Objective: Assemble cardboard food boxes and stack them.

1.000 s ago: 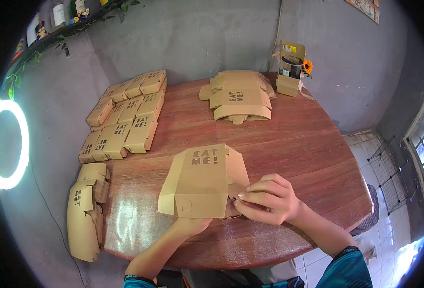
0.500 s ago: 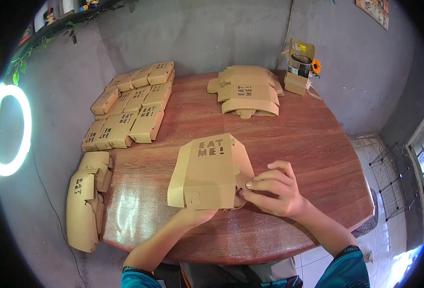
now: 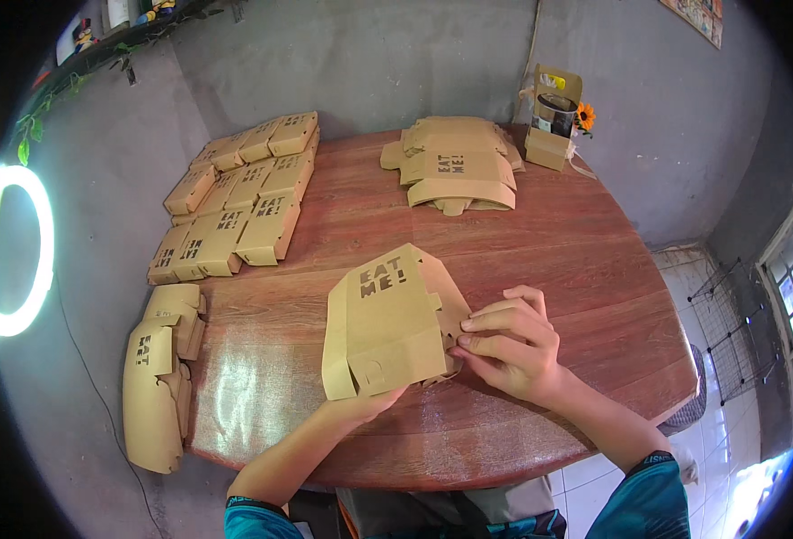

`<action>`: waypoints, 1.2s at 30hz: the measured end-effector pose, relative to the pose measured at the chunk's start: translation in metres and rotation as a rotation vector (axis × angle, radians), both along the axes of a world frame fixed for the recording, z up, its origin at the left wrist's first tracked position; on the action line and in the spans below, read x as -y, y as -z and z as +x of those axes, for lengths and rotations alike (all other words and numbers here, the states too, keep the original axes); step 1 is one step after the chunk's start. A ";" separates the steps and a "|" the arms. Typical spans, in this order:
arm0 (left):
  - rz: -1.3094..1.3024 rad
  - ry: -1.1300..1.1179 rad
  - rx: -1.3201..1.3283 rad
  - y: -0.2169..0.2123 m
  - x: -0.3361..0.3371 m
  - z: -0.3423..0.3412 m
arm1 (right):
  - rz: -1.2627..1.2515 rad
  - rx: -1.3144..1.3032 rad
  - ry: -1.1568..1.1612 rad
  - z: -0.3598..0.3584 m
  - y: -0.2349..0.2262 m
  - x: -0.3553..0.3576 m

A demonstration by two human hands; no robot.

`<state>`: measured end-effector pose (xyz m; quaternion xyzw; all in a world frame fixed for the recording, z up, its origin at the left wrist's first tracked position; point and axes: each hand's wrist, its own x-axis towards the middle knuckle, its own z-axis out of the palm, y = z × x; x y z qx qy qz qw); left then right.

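Note:
A brown cardboard box, partly folded, is held above the near middle of the table, tilted, with dark printed lettering on its top panel. My left hand supports it from below; its fingers are hidden behind the cardboard. At the box's right side my right hand has thumb and fingers closed on the side flap, near a small slot and tab. Loose cardboard edges show under the box's near right corner.
Finished boxes stand in rows at the far left. Flat box blanks are stacked at the back. Partly bent blanks lie along the left edge. A handled carton with an orange flower stands back right. A ring light glows left.
The box has turned slightly counterclockwise and shifted a little right. My right hand remains at the side flap, its fingers drawn closer together.

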<state>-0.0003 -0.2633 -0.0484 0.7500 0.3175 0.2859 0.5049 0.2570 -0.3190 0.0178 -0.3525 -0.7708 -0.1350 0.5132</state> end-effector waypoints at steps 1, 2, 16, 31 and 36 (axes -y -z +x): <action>-0.084 -0.004 0.004 0.001 0.001 -0.003 | 0.003 0.012 -0.007 -0.001 -0.002 0.001; -0.083 -0.004 0.003 0.009 0.000 -0.005 | 0.007 0.024 -0.014 -0.002 -0.003 0.002; 0.464 -0.022 0.045 -0.047 0.001 0.032 | -0.202 0.071 -0.080 -0.005 0.006 0.002; 1.163 -0.090 -0.355 -0.055 0.013 0.038 | -0.153 -0.203 -0.142 -0.025 0.015 0.011; 1.159 -0.113 -0.491 -0.061 0.020 0.039 | -0.023 -0.096 -0.067 -0.029 0.002 0.021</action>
